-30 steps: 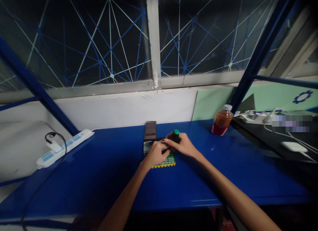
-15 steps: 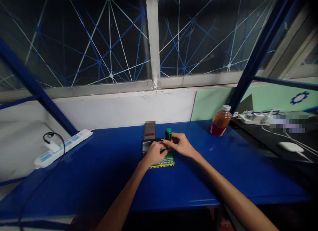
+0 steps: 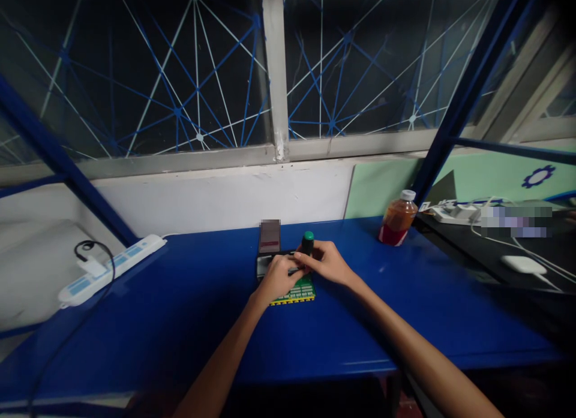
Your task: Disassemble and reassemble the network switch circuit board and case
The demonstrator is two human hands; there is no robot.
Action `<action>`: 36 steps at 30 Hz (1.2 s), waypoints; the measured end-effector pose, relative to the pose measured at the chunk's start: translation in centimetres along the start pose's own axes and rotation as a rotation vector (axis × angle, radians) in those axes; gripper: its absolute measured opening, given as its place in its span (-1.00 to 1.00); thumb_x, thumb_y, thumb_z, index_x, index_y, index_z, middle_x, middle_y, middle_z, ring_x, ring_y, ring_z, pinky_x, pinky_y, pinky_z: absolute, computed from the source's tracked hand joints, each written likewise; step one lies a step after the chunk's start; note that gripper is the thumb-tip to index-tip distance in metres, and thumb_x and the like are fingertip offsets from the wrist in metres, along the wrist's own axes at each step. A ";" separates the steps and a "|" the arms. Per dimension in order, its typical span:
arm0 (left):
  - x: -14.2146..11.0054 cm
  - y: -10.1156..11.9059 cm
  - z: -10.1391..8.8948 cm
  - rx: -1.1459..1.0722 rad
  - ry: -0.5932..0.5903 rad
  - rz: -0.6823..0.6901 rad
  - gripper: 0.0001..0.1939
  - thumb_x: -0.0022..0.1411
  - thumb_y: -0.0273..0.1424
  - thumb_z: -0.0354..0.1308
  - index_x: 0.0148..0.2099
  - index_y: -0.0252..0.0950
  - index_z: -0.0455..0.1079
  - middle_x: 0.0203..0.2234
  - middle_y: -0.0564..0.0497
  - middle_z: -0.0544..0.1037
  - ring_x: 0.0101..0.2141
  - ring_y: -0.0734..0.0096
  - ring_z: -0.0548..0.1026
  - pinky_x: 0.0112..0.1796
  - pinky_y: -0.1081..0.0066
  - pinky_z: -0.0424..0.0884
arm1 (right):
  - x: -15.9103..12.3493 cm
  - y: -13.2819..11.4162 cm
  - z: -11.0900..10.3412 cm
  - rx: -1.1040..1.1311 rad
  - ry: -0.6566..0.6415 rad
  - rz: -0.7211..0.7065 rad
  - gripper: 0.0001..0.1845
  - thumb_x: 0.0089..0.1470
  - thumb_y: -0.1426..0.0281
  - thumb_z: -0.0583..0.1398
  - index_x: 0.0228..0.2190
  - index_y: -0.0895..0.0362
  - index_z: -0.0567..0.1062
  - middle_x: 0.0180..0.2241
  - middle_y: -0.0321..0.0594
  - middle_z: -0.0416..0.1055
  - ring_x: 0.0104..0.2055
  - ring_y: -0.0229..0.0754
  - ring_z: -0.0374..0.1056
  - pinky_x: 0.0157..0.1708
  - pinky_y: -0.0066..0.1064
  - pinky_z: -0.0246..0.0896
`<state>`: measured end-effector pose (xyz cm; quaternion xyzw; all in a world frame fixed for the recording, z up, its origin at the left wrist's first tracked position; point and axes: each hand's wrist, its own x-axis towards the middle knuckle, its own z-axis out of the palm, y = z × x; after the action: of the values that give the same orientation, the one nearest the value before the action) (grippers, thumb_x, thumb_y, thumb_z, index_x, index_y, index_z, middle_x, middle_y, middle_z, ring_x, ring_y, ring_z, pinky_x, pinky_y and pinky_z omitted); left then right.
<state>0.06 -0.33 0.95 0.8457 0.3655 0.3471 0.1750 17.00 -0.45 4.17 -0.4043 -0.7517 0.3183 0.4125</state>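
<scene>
In the head view, my right hand [image 3: 327, 263] grips a screwdriver [image 3: 308, 243] with a green and black handle, held nearly upright. My left hand [image 3: 279, 275] rests over a green circuit board [image 3: 300, 290] with a yellow front edge. Its fingers are bent together close to the lower end of the screwdriver; what they pinch, if anything, is hidden. The screwdriver's tip is also out of sight behind the fingers. Just behind my left hand lies a dark tray-like case [image 3: 263, 265], partly covered by the hand.
A flat dark object [image 3: 270, 237], partly blurred out, lies behind the case on the blue table [image 3: 189, 322]. A drink bottle [image 3: 398, 219] stands at the back right. At left is a power strip [image 3: 114, 271] with a black cable. A white charger [image 3: 523, 264] lies on the right.
The top of the screwdriver handle has tipped slightly to the right in my right hand. Both hands stay in almost the same place over the board.
</scene>
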 end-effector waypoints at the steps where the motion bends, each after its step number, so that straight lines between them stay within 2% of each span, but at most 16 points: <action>1: 0.0 0.0 0.0 0.006 0.003 -0.009 -0.87 0.19 -0.41 0.16 -0.32 -0.25 0.55 -0.34 0.01 0.61 -0.29 0.32 0.54 -0.24 0.41 0.41 | 0.0 0.0 0.0 -0.001 -0.001 0.001 -0.63 0.05 0.11 0.17 -0.38 0.19 0.51 -0.54 -0.23 0.40 -0.50 -0.22 0.27 -0.54 -0.42 0.12; 8: -0.2 -0.2 -0.1 0.014 -0.046 0.027 -0.84 0.22 -0.46 0.11 -0.28 -0.26 0.54 -0.33 0.00 0.61 -0.28 0.33 0.54 -0.26 0.42 0.40 | 0.0 -0.1 0.0 0.006 -0.014 -0.003 -0.64 0.08 0.14 0.16 -0.36 0.19 0.52 -0.52 -0.20 0.41 -0.50 -0.22 0.27 -0.53 -0.40 0.12; 13: -0.2 -0.3 -0.1 0.002 -0.032 0.011 -0.88 0.18 -0.44 0.16 -0.30 -0.25 0.54 -0.33 0.02 0.60 -0.28 0.34 0.54 -0.25 0.42 0.40 | 0.0 -0.2 -0.1 0.009 -0.023 -0.004 -0.63 0.08 0.13 0.16 -0.35 0.20 0.52 -0.51 -0.21 0.42 -0.50 -0.23 0.27 -0.51 -0.40 0.13; 18: -0.2 -0.2 -0.2 -0.014 -0.047 0.029 -0.84 0.21 -0.48 0.11 -0.26 -0.25 0.53 -0.30 0.01 0.60 -0.26 0.33 0.54 -0.23 0.42 0.40 | 0.0 -0.2 -0.1 0.003 -0.020 -0.020 -0.64 0.09 0.13 0.15 -0.33 0.18 0.52 -0.50 -0.22 0.42 -0.49 -0.23 0.27 -0.49 -0.40 0.12; 26: -0.2 -0.1 -0.2 0.008 -0.035 -0.004 -0.86 0.21 -0.39 0.14 -0.28 -0.27 0.53 -0.28 -0.01 0.59 -0.24 0.31 0.53 -0.20 0.41 0.40 | 0.0 0.0 0.0 -0.013 -0.023 -0.018 -0.66 0.09 0.16 0.16 -0.33 0.19 0.51 -0.52 -0.24 0.40 -0.51 -0.26 0.24 -0.52 -0.43 0.09; 29: -0.3 -0.1 -0.2 0.014 -0.058 0.004 -0.84 0.23 -0.39 0.11 -0.29 -0.27 0.52 -0.29 -0.01 0.58 -0.24 0.33 0.52 -0.20 0.41 0.39 | 0.0 0.1 0.0 -0.017 -0.004 -0.031 -0.68 0.04 0.18 0.20 -0.28 0.18 0.48 -0.52 -0.28 0.38 -0.53 -0.29 0.20 -0.54 -0.44 0.09; 32: -0.3 -0.2 -0.1 0.061 -0.037 -0.046 -0.86 0.20 -0.37 0.15 -0.32 -0.28 0.52 -0.33 -0.01 0.58 -0.27 0.31 0.52 -0.22 0.39 0.39 | 0.1 0.1 0.1 -0.003 0.008 -0.043 -0.64 -0.01 0.19 0.25 -0.23 0.16 0.45 -0.53 -0.32 0.35 -0.55 -0.30 0.19 -0.56 -0.46 0.08; 36: -0.2 -0.2 -0.1 0.068 -0.030 -0.066 -0.87 0.18 -0.36 0.18 -0.30 -0.29 0.51 -0.34 -0.01 0.57 -0.28 0.31 0.52 -0.23 0.40 0.39 | 0.1 0.1 0.1 0.053 -0.025 -0.043 -0.70 -0.01 0.19 0.24 -0.31 0.14 0.41 -0.53 -0.32 0.35 -0.54 -0.28 0.27 -0.54 -0.46 0.12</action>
<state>-0.25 -0.30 0.81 0.8438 0.4020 0.3158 0.1632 16.89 -0.32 4.05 -0.3732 -0.7565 0.3341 0.4204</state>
